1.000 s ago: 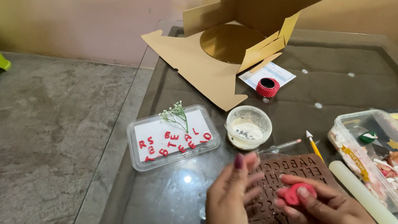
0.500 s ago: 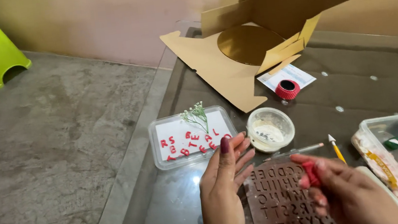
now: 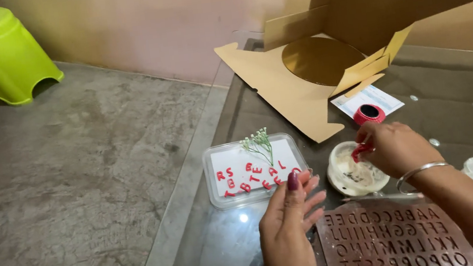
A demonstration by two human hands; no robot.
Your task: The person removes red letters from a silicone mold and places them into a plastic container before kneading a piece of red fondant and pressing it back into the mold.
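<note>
Right hand (image 3: 391,147) has moved up from the brown letter mould (image 3: 395,246) to the small white bowl (image 3: 356,169), fingers pinched on a red clay piece (image 3: 361,151). Left hand (image 3: 289,226) hovers open, empty, lower centre. Lettered tray (image 3: 256,169) left; cardboard box (image 3: 324,62) behind on desk (image 3: 456,106).
</note>
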